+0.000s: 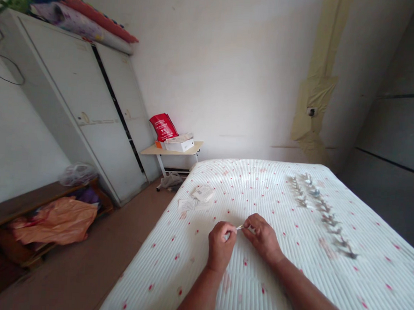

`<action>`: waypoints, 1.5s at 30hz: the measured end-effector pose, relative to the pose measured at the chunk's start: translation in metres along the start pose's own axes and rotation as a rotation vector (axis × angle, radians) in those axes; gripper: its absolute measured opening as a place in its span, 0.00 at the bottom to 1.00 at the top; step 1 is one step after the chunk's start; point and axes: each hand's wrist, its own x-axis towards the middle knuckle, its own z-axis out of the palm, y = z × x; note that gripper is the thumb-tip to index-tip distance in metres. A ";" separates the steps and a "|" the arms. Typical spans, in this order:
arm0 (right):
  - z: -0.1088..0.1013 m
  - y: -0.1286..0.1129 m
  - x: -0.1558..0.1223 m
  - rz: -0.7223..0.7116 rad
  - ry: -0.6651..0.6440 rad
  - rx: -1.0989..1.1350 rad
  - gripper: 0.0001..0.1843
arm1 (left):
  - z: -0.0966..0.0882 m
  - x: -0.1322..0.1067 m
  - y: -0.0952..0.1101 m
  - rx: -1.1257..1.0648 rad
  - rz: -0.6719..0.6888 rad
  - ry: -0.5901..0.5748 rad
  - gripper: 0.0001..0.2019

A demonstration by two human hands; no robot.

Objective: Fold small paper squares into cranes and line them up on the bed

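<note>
My left hand and my right hand meet over the middle of a white ribbed mattress with red and pink spots. Between their fingertips stretches a thin, pale strip of folded paper, pinched at both ends. Its fine shape is too small to make out. Away to the right, several small folded paper figures, white and grey, stand in two slanting rows. Left of my hands lies a small stack of square paper sheets, with printed sheets beside it.
A small side table behind the mattress bears a red bag and a white box. Grey metal lockers stand at the left, rolled mats on top. A low wooden bench with an orange bag sits below.
</note>
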 end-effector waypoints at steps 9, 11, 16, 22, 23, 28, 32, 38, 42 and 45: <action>0.000 -0.007 -0.001 0.048 -0.028 0.006 0.05 | -0.001 0.000 0.000 -0.001 -0.012 -0.012 0.08; -0.001 -0.007 0.000 0.041 -0.046 0.012 0.07 | -0.001 0.000 0.000 0.010 0.002 -0.015 0.07; -0.003 -0.005 0.000 -0.023 -0.099 0.039 0.09 | 0.000 0.000 -0.001 0.039 0.043 -0.019 0.08; -0.002 -0.009 -0.001 0.025 -0.119 -0.042 0.11 | 0.000 0.000 0.001 0.048 0.073 0.005 0.07; -0.002 -0.009 -0.001 0.026 -0.126 -0.035 0.12 | 0.000 0.000 0.001 0.049 0.078 0.012 0.07; -0.001 -0.007 0.002 -0.026 -0.114 0.141 0.12 | 0.001 0.000 0.000 0.063 0.047 -0.021 0.08; 0.001 -0.003 0.002 -0.039 -0.120 0.190 0.11 | 0.003 -0.002 -0.006 0.038 0.023 -0.052 0.08; 0.000 -0.005 0.001 -0.010 -0.144 0.203 0.09 | 0.002 -0.003 -0.006 -0.027 0.009 -0.057 0.08; 0.000 -0.006 0.001 0.038 -0.177 0.263 0.09 | 0.002 -0.002 -0.006 -0.038 0.018 -0.073 0.09; 0.001 -0.005 0.001 0.060 -0.194 0.319 0.08 | 0.003 -0.001 -0.007 -0.053 -0.004 -0.081 0.10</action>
